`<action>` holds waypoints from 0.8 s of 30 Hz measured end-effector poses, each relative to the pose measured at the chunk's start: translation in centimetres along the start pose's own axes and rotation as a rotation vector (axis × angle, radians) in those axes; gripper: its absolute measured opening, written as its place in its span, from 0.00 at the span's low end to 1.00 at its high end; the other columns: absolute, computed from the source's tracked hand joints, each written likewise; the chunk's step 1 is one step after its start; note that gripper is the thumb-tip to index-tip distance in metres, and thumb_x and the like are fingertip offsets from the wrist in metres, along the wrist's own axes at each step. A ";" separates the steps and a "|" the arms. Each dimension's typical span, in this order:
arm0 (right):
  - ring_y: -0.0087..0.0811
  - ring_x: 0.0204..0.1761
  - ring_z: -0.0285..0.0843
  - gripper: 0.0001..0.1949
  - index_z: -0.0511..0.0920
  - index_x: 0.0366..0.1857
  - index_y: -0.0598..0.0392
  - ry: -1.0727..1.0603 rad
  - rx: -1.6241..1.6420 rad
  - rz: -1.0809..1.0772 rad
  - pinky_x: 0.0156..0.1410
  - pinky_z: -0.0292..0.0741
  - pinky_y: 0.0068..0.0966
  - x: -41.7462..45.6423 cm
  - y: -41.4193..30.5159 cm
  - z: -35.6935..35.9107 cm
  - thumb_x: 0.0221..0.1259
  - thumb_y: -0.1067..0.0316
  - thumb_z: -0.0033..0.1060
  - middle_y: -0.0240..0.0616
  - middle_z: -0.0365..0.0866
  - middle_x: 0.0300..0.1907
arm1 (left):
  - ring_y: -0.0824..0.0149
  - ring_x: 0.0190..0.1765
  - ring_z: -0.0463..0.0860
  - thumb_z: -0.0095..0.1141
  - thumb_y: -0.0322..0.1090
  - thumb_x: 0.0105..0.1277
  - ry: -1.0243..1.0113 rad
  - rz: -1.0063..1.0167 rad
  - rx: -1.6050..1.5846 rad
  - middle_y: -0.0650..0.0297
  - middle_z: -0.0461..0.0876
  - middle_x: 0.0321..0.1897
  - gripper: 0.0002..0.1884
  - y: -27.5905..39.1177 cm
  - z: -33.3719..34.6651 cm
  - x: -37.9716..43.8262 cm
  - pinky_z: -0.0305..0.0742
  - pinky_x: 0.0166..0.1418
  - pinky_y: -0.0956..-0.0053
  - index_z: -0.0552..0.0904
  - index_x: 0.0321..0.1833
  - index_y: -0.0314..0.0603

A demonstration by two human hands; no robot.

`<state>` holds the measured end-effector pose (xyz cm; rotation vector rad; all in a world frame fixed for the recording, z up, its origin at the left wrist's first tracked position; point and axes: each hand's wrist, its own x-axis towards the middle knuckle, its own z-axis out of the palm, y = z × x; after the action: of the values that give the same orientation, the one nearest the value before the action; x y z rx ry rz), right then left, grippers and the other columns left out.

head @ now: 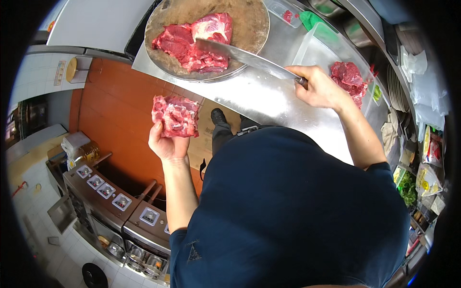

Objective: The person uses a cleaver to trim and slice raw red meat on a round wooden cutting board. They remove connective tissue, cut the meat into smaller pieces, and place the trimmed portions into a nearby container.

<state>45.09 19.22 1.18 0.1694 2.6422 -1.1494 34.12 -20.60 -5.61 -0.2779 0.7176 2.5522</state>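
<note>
In my left hand point(168, 144) is a slab of raw red meat point(175, 117), held up over the floor to the left of the worktop. My right hand point(318, 86) grips the handle of a large kitchen knife point(248, 59). Its blade points left, with the tip over a bigger piece of raw meat point(201, 43); whether it touches the meat I cannot tell. That piece, marked with pale fat, lies on a round wooden chopping block point(248, 25). Beyond my right wrist, more raw meat point(347, 81) sits in a clear plastic tub point(311, 48).
The block stands on a stainless steel worktop point(264, 99). A small plastic container point(279, 9) with meat scraps and a green cloth point(311, 21) lie behind it. Stacked plates point(396, 88) are at the right. A cooking range point(108, 194) with several knobs stands across the orange floor point(111, 108).
</note>
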 end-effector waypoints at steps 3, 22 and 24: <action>0.49 0.32 0.85 0.25 0.80 0.69 0.57 0.151 0.094 0.022 0.45 0.81 0.40 -1.4 1.4 2.5 0.65 0.74 0.59 0.55 0.86 0.34 | 0.45 0.78 0.72 0.63 0.35 0.66 -0.129 -0.044 0.032 0.49 0.74 0.76 0.37 -0.5 1.5 0.7 0.61 0.84 0.40 0.69 0.79 0.36; 0.55 0.74 0.72 0.38 0.70 0.76 0.52 0.334 -0.269 -0.242 0.75 0.76 0.46 7.9 -0.4 5.5 0.57 0.70 0.74 0.54 0.70 0.74 | 0.46 0.78 0.70 0.62 0.31 0.64 -0.277 -0.207 0.141 0.49 0.71 0.77 0.40 -2.3 7.7 2.3 0.63 0.82 0.43 0.64 0.82 0.38; 0.54 0.79 0.66 0.44 0.66 0.79 0.47 0.282 -0.143 -0.475 0.79 0.74 0.46 4.6 -4.6 5.6 0.54 0.68 0.80 0.53 0.62 0.80 | 0.47 0.78 0.71 0.62 0.37 0.65 -0.314 -0.239 0.164 0.49 0.71 0.77 0.40 -2.6 8.6 2.9 0.65 0.80 0.48 0.65 0.81 0.36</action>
<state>40.75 12.01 -0.48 -0.3697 3.1092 -1.1256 32.36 -12.95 -0.42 0.0872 0.7187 2.2258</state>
